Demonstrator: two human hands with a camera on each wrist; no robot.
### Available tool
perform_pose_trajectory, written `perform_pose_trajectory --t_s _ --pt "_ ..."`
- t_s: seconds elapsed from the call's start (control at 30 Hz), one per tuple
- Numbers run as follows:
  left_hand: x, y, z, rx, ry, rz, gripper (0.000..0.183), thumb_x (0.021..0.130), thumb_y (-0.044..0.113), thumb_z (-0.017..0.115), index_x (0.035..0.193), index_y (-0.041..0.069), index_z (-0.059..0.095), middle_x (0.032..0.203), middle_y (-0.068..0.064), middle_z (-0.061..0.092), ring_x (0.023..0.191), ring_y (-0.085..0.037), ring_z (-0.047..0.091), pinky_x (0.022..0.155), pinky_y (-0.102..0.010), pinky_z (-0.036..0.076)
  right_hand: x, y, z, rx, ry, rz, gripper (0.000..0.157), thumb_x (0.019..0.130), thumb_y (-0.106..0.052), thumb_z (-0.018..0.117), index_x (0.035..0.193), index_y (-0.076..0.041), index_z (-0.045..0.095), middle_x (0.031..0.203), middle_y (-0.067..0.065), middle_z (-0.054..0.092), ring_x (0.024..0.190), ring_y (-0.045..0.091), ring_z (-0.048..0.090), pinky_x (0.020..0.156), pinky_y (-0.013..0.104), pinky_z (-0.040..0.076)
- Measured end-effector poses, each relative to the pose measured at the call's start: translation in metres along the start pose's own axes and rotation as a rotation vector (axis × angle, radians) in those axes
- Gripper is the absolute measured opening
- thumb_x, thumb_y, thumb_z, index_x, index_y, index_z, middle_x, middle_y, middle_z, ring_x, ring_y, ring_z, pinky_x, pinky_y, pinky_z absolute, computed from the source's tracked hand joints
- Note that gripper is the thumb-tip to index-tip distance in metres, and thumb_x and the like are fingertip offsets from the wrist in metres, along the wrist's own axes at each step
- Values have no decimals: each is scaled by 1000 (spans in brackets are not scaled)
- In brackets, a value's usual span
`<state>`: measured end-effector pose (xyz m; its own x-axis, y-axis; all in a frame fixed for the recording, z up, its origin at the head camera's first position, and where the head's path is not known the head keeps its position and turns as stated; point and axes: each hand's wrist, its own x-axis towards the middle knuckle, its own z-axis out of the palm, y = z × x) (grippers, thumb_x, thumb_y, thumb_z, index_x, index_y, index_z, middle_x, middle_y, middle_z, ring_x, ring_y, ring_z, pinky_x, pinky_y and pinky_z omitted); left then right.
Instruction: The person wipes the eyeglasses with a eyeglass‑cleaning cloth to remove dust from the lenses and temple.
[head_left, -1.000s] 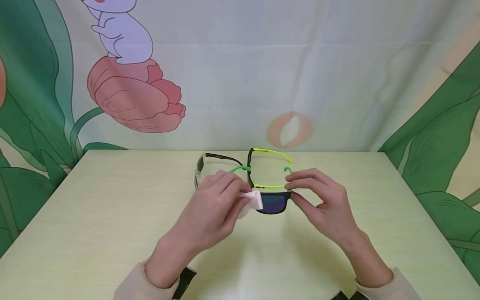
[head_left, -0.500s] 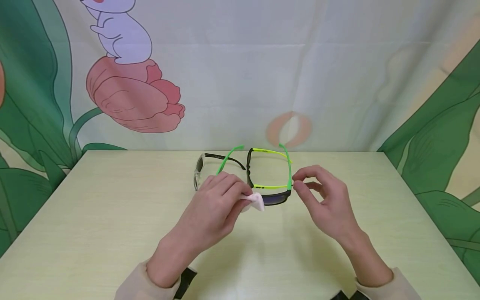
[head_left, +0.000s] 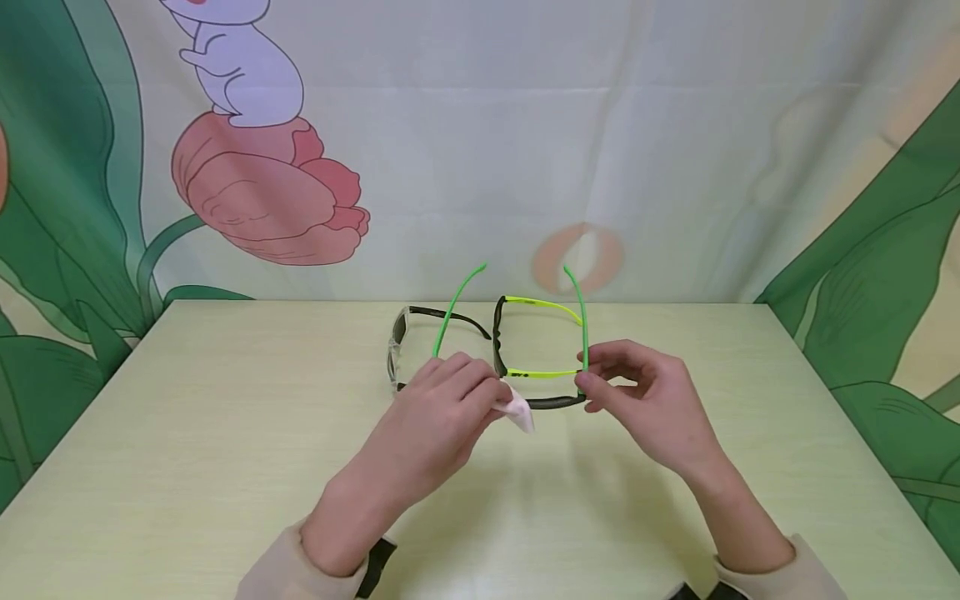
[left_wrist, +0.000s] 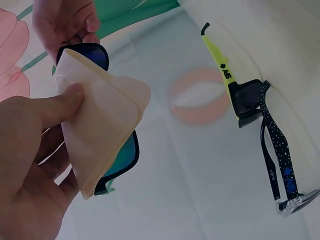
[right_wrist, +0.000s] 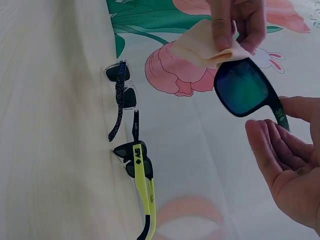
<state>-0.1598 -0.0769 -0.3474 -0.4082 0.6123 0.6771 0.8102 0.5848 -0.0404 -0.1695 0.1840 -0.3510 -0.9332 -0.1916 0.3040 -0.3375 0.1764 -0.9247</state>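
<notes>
A pair of sunglasses with a black front, bluish-green mirrored lenses (right_wrist: 242, 90) and green temples (head_left: 585, 325) is held up above the table, temples pointing away and upward. My left hand (head_left: 431, 425) pinches a pale folded cleaning cloth (left_wrist: 97, 110) over one lens, thumb on the cloth and fingers behind. The cloth covers much of the front in the left wrist view. My right hand (head_left: 648, 408) holds the right temple near its hinge between thumb and fingers. In the right wrist view, the lens on that side is uncovered.
Behind the held pair, black sunglasses with yellow temples (head_left: 540, 374) lie on the table (head_left: 187, 433). Clear-framed sunglasses with dark temples (head_left: 400, 329) lie to their left, partly hidden by my left hand. A printed curtain (head_left: 465, 167) hangs along the table's back edge.
The held sunglasses have tilted, so their temples swing upward and the lens front turns down out of the head view. My right fingers loosened at the hinge, then took the temple again.
</notes>
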Motion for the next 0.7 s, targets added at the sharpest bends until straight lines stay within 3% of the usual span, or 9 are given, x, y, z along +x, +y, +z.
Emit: perform_pose_trajectory --t_s 0.3,0.7 --pt "-1 2 5 34 -25 40 29 83 -8 79 96 16 70 96 3 64 87 -16 57 70 -25 42 -1 -4 0 91 -31 -9 14 92 3 74 104 7 67 93 20 64 84 23 68 76 45 62" --pt "-2 3 6 64 -25 39 28 80 -11 80 100 8 75 102 -1 68 101 -21 62 79 -30 52 -4 -5 7 -45 4 -128 13 90 5 76 99 -1 68 95 12 67 89 23 69 77 38 62"
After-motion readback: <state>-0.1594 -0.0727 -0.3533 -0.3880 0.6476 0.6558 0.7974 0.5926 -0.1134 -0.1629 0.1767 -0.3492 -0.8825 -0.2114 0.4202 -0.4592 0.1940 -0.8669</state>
